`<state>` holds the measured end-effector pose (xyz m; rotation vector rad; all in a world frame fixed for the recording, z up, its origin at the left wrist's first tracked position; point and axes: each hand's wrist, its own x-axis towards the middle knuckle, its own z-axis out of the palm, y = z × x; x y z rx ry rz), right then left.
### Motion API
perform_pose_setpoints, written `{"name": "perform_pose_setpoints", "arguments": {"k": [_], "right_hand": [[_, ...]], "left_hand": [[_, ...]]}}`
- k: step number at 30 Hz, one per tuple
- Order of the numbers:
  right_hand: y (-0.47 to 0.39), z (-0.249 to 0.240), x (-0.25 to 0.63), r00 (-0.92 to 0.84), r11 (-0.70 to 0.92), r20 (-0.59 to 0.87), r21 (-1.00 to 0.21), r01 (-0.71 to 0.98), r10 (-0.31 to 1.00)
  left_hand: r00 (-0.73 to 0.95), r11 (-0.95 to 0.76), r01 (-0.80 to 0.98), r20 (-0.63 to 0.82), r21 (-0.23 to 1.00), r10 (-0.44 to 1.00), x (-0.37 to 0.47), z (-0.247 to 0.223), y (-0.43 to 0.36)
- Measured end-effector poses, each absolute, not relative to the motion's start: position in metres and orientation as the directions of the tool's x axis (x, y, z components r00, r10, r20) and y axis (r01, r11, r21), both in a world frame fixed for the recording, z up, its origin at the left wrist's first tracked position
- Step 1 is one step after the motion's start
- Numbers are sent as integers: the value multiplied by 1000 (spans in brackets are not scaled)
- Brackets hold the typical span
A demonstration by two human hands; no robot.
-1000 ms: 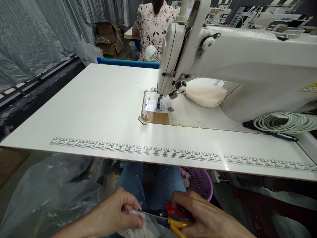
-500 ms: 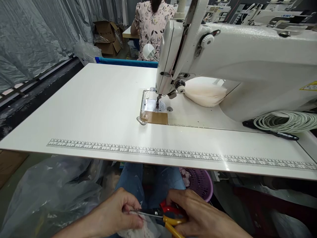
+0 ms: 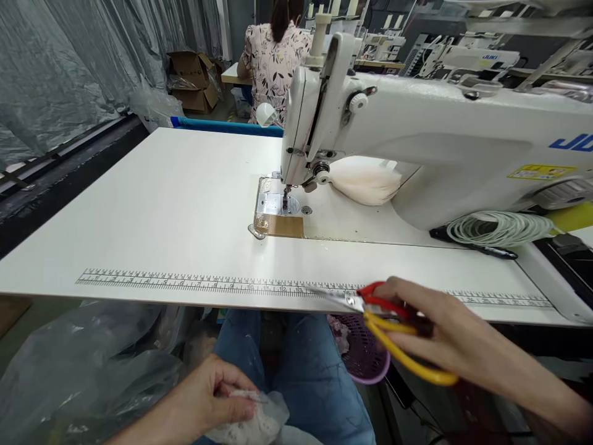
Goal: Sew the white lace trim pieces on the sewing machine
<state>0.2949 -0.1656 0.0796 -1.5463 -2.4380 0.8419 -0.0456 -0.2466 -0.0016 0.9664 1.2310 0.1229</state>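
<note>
Left hand: your left hand [image 3: 208,402] has its thumb and fingers pinched together on the sheer whitish fabric [image 3: 262,423].
Right hand: your right hand [image 3: 445,327] is curled around the scissors with one red and one yellow handle [image 3: 356,303]; exactly which fingers sit in the loops is blurred.
Fabric: it bunches below your left fingertips, in front of the blue jeans [image 3: 306,389], well apart from the blades.
Scissors: their tips point left over the black printed ruler [image 3: 231,285] near the front edge of the white tabletop [image 3: 162,198]; how far the blades are parted is hard to tell.
Scissor control: best to hold the blades closed while they are away from the cloth, and guide them by the handles without scraping the ruler.
Cloth control: a light, firm pinch should suit such thin material; a hard tug could stretch or snag it.
Edge clearance: lift the handles enough to clear the tabletop's front edge, above the purple plastic basket [image 3: 370,371].
Machine: the white sewing machine [image 3: 440,123] stands beyond the scissors; give its needle area a wide berth.
</note>
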Motion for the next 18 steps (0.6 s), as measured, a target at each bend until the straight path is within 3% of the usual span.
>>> {"name": "perform_pose_setpoints", "arguments": {"k": [7,11,13,15,18], "right_hand": [[-109,65,319,-553,564,116,-202,800,825],[-135,59,295,-461,506,378,-23,862,803],[-165,60,268,-457,552,445,-108,827,770],[-197,59,235,-559,688,406,-346,638,723],[-227,48,193,-699,553,62,-663,505,713]], "left_hand": [[346,668,330,-744,667,571,-41,11,-247],[379,684,225,-709,695,596,-43,4,-250],[401,677,196,-688,709,604,-43,-3,-252],[406,676,174,-678,716,613,-43,-9,-253],[412,643,198,-658,740,631,-42,-13,-255]]}}
